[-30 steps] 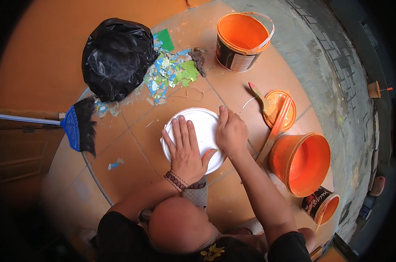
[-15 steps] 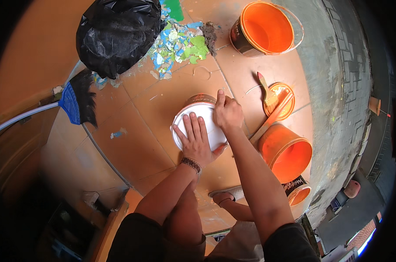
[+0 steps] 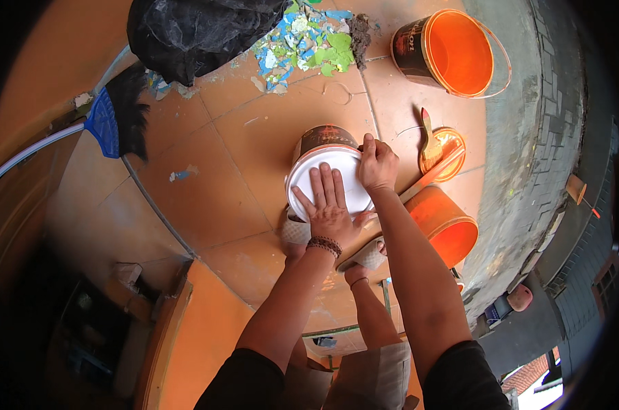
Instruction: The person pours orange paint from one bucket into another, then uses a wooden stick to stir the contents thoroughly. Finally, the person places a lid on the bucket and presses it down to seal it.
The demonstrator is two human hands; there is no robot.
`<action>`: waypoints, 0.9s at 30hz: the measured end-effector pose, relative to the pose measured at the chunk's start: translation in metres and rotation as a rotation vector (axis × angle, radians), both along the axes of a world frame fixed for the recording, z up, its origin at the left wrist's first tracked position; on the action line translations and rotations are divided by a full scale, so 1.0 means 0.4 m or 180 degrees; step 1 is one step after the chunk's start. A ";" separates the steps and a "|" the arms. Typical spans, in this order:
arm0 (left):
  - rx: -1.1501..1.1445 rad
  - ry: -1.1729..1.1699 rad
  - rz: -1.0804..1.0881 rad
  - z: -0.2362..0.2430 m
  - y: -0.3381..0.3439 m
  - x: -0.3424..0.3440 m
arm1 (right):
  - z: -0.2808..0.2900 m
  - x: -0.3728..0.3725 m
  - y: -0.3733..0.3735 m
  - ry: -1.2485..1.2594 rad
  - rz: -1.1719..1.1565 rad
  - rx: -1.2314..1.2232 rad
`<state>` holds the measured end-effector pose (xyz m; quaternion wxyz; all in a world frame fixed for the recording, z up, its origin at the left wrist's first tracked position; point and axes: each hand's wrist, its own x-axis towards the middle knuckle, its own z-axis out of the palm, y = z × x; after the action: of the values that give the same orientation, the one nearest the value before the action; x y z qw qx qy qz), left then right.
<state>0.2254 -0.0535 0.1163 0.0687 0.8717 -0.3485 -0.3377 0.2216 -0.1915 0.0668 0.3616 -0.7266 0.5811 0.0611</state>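
A paint bucket (image 3: 325,137) with a white lid (image 3: 350,167) stands tilted on the floor in front of me, its dark printed side showing at the far edge. My left hand (image 3: 328,205) lies flat on the lid with fingers spread; its thumb reaches toward the right rim. At the lid's right edge, my right hand (image 3: 379,164) is closed around the rim, thumb pointing away from me. What its curled fingers press against underneath is hidden. My feet in patterned slippers (image 3: 369,256) are just below the bucket.
To the right are an open orange-stained bucket (image 3: 460,55), a paintbrush (image 3: 430,147) on an orange-smeared lid (image 3: 453,142), a wooden stick (image 3: 432,176) and a tipped orange bucket (image 3: 446,222). A black plastic bag (image 3: 200,34), paint flakes (image 3: 306,44) and a blue broom (image 3: 104,123) lie leftward.
The view has shifted, and the floor things sit differently in it. More of the bucket's dark side shows, as it tips toward me. Both hands keep their places on the lid.
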 end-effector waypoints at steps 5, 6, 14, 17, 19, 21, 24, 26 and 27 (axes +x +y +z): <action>0.1380 0.1147 -0.0033 0.055 -0.067 0.073 | 0.014 0.011 -0.022 -0.0108 -0.0610 0.0626; 0.1412 0.1113 -0.0027 0.059 -0.068 0.072 | 0.031 0.018 -0.023 -0.0048 -0.0776 0.0789; 0.1289 0.1219 0.0056 0.041 -0.060 0.069 | 0.041 0.165 0.003 0.0358 0.1212 -0.0455; 0.0786 0.0340 -0.0026 -0.021 -0.003 -0.006 | 0.030 0.158 0.016 0.0377 0.1381 -0.0917; 0.0709 -0.0304 -0.0192 -0.016 -0.009 -0.004 | 0.024 0.165 0.012 0.0474 0.1504 -0.1109; 0.1088 0.0829 -0.0013 0.021 -0.036 0.044 | 0.022 0.165 0.013 0.0524 0.1502 -0.1023; 0.1142 0.1341 0.0181 0.034 -0.042 0.060 | 0.019 0.176 0.017 0.0524 0.1596 -0.1177; 0.1033 0.1423 0.0266 0.035 -0.037 0.065 | 0.020 0.180 0.016 0.0313 0.1708 -0.1422; 0.1032 0.1221 0.0146 0.026 -0.030 0.058 | 0.028 0.193 0.021 0.0097 0.1770 -0.1554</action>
<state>0.2487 -0.0654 0.1269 0.0005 0.7990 -0.2506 -0.5467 0.2987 -0.1831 0.0781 0.1385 -0.9205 0.3642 0.0274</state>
